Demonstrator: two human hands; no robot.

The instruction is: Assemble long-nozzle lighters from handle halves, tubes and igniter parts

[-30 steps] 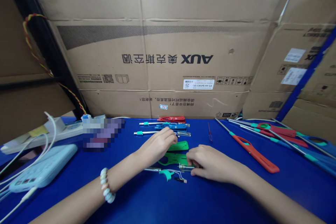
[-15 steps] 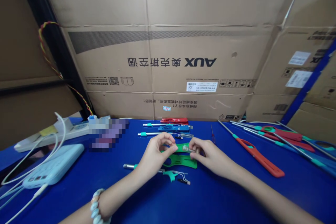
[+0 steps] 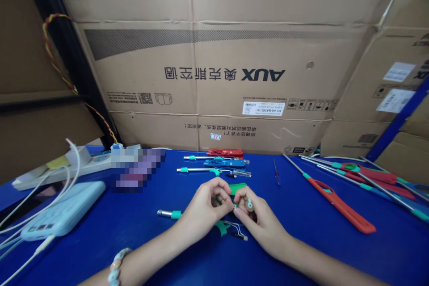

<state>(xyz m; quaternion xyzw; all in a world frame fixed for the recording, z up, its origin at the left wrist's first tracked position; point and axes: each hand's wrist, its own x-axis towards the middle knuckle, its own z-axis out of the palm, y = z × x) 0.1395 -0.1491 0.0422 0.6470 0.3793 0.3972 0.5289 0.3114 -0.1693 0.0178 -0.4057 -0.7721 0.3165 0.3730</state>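
Note:
My left hand is closed in a pinch. Its fingertips meet those of my right hand at a tiny pale piece, too small to name. Curled in my right hand is a lighter's fuel tank, its pale round end facing up. Behind the fingers lies a green lighter casing half, partly hidden. Below my hands are a metal lighter nozzle, a teal trigger and a black igniter with white wires.
Farther back lie a blue lighter casing and a red one with their parts. A small screwdriver and several whole lighters, one orange, lie right. A power bank and power strip stand left; cardboard walls the back.
Both hands have come closer together and slightly toward me. The fuel tank has gone from lying over the green casing to standing end-up in my right hand. The view has shifted slightly.

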